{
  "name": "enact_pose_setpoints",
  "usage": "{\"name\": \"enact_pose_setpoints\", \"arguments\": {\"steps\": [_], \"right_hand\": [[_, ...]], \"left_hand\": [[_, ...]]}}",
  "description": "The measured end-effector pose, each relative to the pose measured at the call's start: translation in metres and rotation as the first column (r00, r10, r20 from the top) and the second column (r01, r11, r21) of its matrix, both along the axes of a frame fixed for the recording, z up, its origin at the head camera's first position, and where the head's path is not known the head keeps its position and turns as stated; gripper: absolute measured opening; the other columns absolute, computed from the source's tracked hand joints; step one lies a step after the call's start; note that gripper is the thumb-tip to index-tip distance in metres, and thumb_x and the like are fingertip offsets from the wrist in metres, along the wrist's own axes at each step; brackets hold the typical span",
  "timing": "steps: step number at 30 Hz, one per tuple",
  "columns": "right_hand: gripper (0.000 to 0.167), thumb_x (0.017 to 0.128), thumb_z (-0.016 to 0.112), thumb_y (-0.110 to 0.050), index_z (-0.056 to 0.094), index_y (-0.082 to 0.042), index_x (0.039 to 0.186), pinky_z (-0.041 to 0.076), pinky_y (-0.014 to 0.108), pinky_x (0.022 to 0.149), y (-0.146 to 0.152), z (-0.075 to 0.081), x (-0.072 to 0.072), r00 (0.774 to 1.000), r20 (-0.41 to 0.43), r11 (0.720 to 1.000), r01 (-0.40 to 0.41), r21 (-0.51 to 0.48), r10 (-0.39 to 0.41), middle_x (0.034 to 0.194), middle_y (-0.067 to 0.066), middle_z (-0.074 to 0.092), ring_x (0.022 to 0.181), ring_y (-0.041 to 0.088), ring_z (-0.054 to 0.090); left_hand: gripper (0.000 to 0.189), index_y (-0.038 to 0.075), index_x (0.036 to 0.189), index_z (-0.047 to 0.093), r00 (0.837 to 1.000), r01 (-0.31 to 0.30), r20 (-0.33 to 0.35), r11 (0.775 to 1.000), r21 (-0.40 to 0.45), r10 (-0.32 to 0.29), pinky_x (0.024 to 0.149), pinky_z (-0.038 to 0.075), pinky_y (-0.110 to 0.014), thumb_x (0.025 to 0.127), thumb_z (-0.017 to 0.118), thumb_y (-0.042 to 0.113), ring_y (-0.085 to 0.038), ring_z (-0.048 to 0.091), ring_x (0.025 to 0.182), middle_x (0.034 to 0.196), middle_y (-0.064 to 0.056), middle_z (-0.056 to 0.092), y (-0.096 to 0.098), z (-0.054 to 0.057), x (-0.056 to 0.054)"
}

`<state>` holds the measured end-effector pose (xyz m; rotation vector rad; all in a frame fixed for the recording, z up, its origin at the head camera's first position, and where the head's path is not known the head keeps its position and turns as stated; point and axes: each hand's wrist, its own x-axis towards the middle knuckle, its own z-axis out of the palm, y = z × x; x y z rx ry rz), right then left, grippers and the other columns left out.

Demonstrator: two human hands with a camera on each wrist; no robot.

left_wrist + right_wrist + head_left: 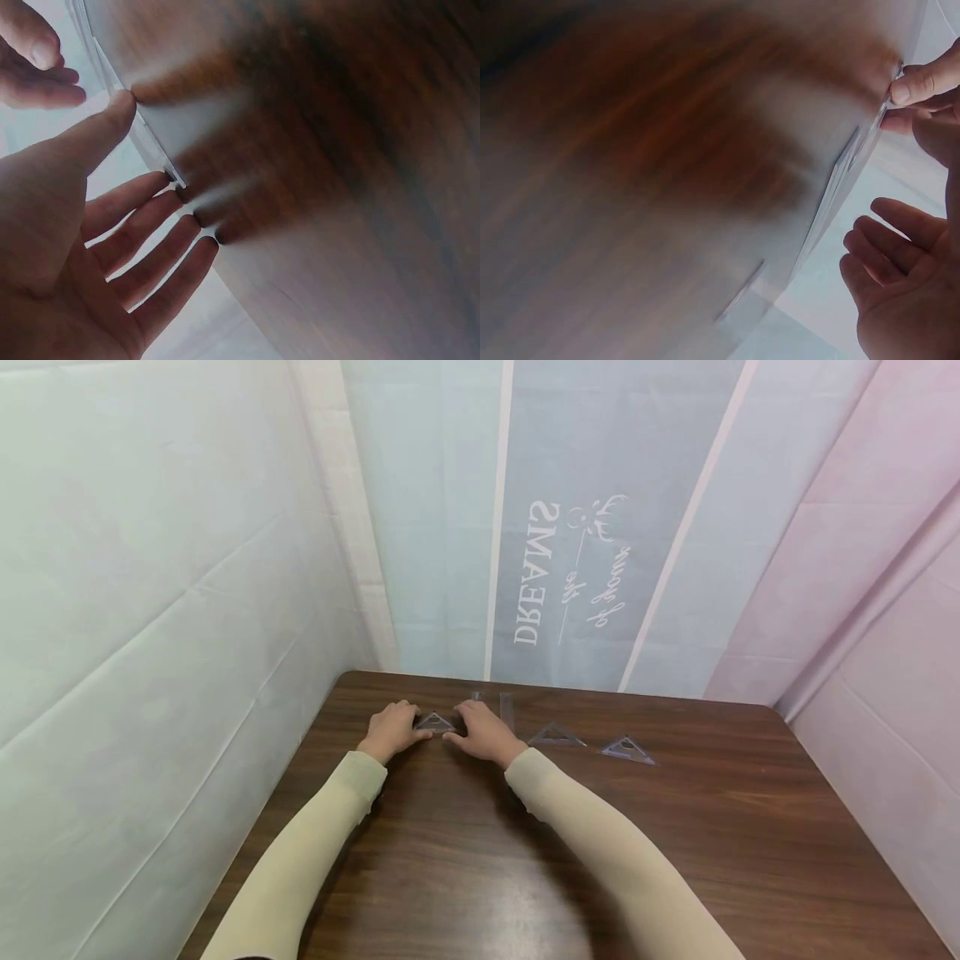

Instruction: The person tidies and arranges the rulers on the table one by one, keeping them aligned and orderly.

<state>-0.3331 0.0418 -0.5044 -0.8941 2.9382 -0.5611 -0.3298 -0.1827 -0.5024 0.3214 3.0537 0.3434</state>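
A clear set square lies near the table's far edge, between my two hands. The left hand holds its left corner, with the thumb on the near edge and the fingers round the end. In the left wrist view, the thumb and index finger meet the thin edge of the set square. My right hand is beside the right corner, its thumb apart from the fingers. The right wrist view shows the right hand's fingers loosely bent with nothing between them.
Right of the hands, a clear straight ruler, a second set square and a bluish third one lie in a row. A small clear piece is partly hidden behind the right hand. Cloth walls surround the brown table.
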Motion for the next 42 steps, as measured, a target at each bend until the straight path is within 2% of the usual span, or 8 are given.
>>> {"name": "enact_pose_setpoints", "arguments": {"steps": [5, 9, 12, 16, 22, 29, 35, 42], "right_hand": [[0.056, 0.106, 0.070, -0.037, 0.060, 0.003, 0.145, 0.051, 0.041, 0.106, -0.012, 0.001, -0.002, 1.000, -0.030, 0.998, 0.009, 0.066, -0.007, 0.137, 0.015, 0.063, 0.123, 0.028, 0.060], [0.054, 0.106, 0.071, -0.036, 0.063, 0.004, 0.141, 0.052, 0.040, 0.100, -0.020, 0.002, 0.000, 0.999, -0.041, 0.990, 0.024, 0.137, -0.018, 0.129, 0.015, 0.063, 0.114, 0.028, 0.059], [0.051, 0.105, 0.072, -0.038, 0.067, 0.003, 0.136, 0.051, 0.038, 0.096, -0.023, 0.002, 0.000, 0.998, -0.047, 0.984, 0.043, 0.174, -0.035, 0.121, 0.013, 0.063, 0.108, 0.027, 0.058], [0.044, 0.104, 0.073, -0.037, 0.072, 0.000, 0.128, 0.050, 0.037, 0.090, -0.027, 0.002, 0.000, 0.997, -0.039, 0.983, 0.072, 0.169, -0.067, 0.111, 0.009, 0.061, 0.101, 0.025, 0.055], [0.040, 0.105, 0.073, -0.035, 0.073, -0.001, 0.126, 0.052, 0.040, 0.096, -0.030, 0.007, 0.001, 0.995, -0.033, 0.982, 0.095, 0.166, -0.091, 0.116, 0.011, 0.063, 0.106, 0.027, 0.059], [0.045, 0.105, 0.073, -0.035, 0.072, -0.001, 0.133, 0.051, 0.043, 0.107, -0.032, 0.005, 0.000, 0.994, -0.024, 0.979, 0.113, 0.168, -0.111, 0.127, 0.013, 0.065, 0.118, 0.031, 0.061], [0.042, 0.104, 0.075, -0.033, 0.073, -0.001, 0.131, 0.053, 0.042, 0.101, -0.033, 0.009, 0.002, 0.992, -0.011, 0.983, 0.123, 0.139, -0.123, 0.119, 0.012, 0.066, 0.111, 0.029, 0.062], [0.032, 0.102, 0.077, -0.026, 0.077, -0.001, 0.123, 0.054, 0.040, 0.092, -0.033, 0.012, 0.003, 0.992, -0.003, 0.989, 0.122, 0.079, -0.122, 0.109, 0.011, 0.066, 0.100, 0.026, 0.062]], "left_hand": [[0.051, 0.006, 0.130, 0.074, 0.999, -0.035, -0.015, 0.999, 0.014, 0.035, 0.079, 0.058, -0.047, 0.097, 0.080, 0.044, -0.028, 0.067, 0.097, 0.117, -0.013, 0.070, 0.004, 0.004, -0.002], [0.043, 0.007, 0.121, 0.077, 0.997, -0.071, -0.018, 0.997, 0.029, 0.072, 0.076, 0.058, -0.047, 0.095, 0.083, 0.041, -0.026, 0.068, 0.092, 0.114, -0.012, 0.073, 0.006, 0.004, -0.001], [0.039, 0.007, 0.115, 0.078, 0.997, -0.077, -0.017, 0.997, 0.030, 0.077, 0.073, 0.058, -0.046, 0.094, 0.083, 0.040, -0.024, 0.068, 0.086, 0.110, -0.012, 0.075, 0.009, 0.005, -0.001], [0.034, 0.008, 0.108, 0.079, 0.996, -0.089, -0.028, 0.995, 0.033, 0.090, 0.071, 0.058, -0.046, 0.093, 0.083, 0.039, -0.024, 0.068, 0.082, 0.107, -0.012, 0.077, 0.012, 0.004, 0.000], [0.031, 0.008, 0.100, 0.078, 0.991, -0.113, -0.069, 0.993, 0.012, 0.114, 0.074, 0.061, -0.050, 0.094, 0.083, 0.037, -0.033, 0.074, 0.089, 0.104, -0.014, 0.078, 0.019, 0.006, -0.003], [0.036, 0.001, 0.105, 0.074, 0.992, -0.112, -0.055, 0.993, -0.029, 0.110, 0.077, 0.062, -0.052, 0.096, 0.082, 0.035, -0.038, 0.074, 0.096, 0.107, -0.017, 0.076, 0.022, 0.011, -0.003], [0.033, 0.003, 0.102, 0.071, 0.992, -0.122, -0.040, 0.992, -0.013, 0.121, 0.080, 0.061, -0.052, 0.098, 0.081, 0.034, -0.038, 0.073, 0.097, 0.105, -0.016, 0.073, 0.021, 0.012, -0.001], [0.029, 0.007, 0.096, 0.075, 0.994, -0.103, -0.035, 0.995, 0.020, 0.103, 0.074, 0.060, -0.050, 0.098, 0.082, 0.035, -0.032, 0.072, 0.087, 0.098, -0.012, 0.074, 0.015, 0.013, -0.003]]}}
